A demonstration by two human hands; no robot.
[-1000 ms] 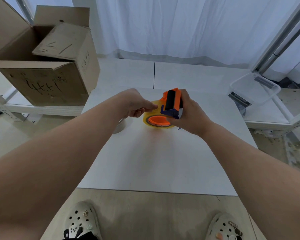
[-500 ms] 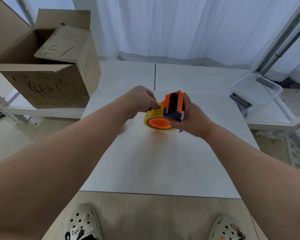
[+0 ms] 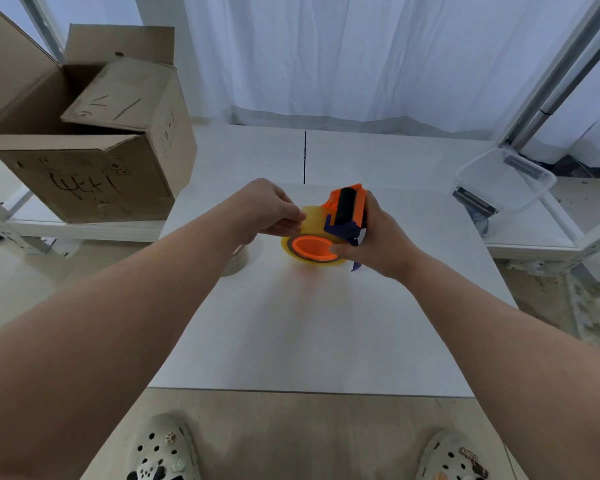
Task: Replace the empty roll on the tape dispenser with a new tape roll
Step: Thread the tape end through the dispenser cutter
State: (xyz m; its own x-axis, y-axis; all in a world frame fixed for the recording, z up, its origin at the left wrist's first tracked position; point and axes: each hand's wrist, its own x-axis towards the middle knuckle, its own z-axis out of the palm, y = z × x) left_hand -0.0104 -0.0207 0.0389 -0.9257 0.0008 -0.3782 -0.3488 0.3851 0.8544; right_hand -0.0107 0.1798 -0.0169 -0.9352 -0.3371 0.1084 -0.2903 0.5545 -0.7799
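Faintly, "4+1"-like scrawl on cardboard box beside white table.

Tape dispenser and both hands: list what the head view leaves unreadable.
- Loose tape end: the left hand pinches at the tape roll; its fingers cover the spot.
- Tape dispenser handle: wrapped by the right hand.
- Pale round object on the table: mostly behind the left forearm, so what it is stays unclear.
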